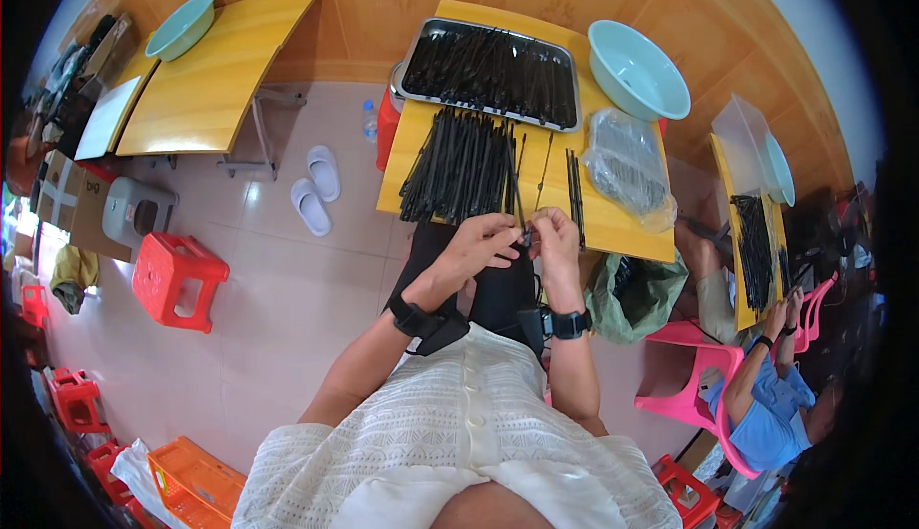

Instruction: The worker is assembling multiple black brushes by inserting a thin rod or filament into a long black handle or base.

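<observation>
My left hand (481,247) and my right hand (556,242) meet at the front edge of a yellow table (598,230), fingers pinched. Between their fingertips is the lower end of a thin black rod-like piece (520,189), which points away over the table; its exact kind is unclear. Left of it lies a dense pile of similar black rods (458,167). Another slim black piece (543,170) lies just beyond my right hand, and a few black rods (575,194) lie to its right. Behind them a metal tray (571,125) holds many more.
A clear plastic bag (627,160) and a pale green basin (639,69) occupy the table's right side. Below its right corner hangs a green sack (637,304). A co-worker in blue (766,414) sits at right, near a pink chair (684,376). A red stool (177,280) stands left.
</observation>
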